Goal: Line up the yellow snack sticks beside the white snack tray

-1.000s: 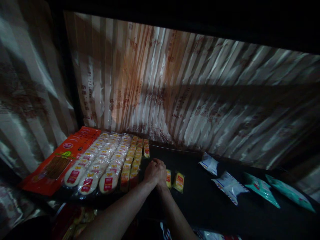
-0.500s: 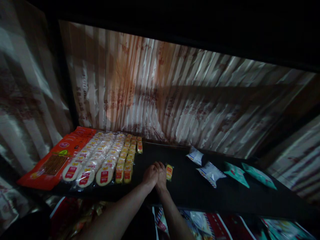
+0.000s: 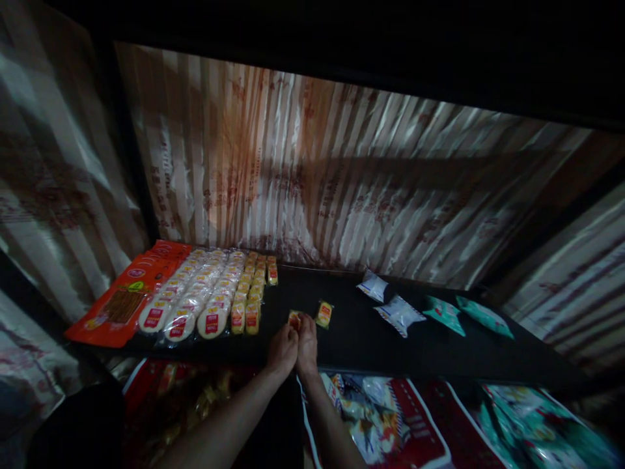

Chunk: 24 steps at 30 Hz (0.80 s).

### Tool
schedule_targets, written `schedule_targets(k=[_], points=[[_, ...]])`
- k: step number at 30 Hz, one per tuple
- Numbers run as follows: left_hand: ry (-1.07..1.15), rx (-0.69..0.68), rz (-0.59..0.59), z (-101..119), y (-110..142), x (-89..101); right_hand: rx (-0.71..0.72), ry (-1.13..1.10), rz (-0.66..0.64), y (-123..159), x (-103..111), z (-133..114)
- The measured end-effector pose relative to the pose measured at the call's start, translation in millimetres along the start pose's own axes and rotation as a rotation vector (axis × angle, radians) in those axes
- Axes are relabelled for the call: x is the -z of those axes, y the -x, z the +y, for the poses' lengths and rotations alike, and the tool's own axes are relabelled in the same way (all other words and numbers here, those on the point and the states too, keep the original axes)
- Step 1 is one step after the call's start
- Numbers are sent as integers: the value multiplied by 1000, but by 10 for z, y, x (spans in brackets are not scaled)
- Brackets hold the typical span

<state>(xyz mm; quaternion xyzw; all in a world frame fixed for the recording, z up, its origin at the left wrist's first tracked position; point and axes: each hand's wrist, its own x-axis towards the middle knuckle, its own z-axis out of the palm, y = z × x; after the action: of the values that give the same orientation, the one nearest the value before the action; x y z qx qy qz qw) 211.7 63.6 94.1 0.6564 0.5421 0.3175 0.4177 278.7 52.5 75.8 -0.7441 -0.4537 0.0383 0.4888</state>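
My left hand (image 3: 282,350) and my right hand (image 3: 307,344) meet over the front part of the black shelf (image 3: 361,352). Both are closed around a small yellow-and-red wrapped snack (image 3: 294,318), whose top end pokes out above the fingers. Just right of my right hand lies another small wrapped snack (image 3: 324,314), flat and apart from it. To the left stand rows of the same yellow packets (image 3: 252,316), laid end to end, with one single packet (image 3: 272,274) beginning a further row at the back.
Clear-wrapped round crackers (image 3: 211,322) fill rows at left beside an orange snack bag (image 3: 110,312). White pouches (image 3: 400,315) and green pouches (image 3: 445,314) lie at right. Below the shelf edge are red bags with several packets (image 3: 371,417). Striped plastic sheeting (image 3: 273,169) hangs behind.
The end of a yellow-and-red snack now shows between my hands, where it was hidden before. My hands stay together, tilted slightly differently, and the view has shifted a little.
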Motion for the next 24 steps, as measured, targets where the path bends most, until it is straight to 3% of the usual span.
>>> schedule_targets(k=[7, 13, 19, 24], points=[[43, 69, -11, -29, 343, 181, -32, -30, 2, 293, -39, 37], [36, 37, -6, -24, 567, 317, -46, -29, -8, 485, 0, -44], [6, -36, 53, -113, 679, 374, -41, -60, -11, 656, 4, -104], [60, 39, 13, -200, 702, 435, -68, -123, 19, 780, -71, -141]])
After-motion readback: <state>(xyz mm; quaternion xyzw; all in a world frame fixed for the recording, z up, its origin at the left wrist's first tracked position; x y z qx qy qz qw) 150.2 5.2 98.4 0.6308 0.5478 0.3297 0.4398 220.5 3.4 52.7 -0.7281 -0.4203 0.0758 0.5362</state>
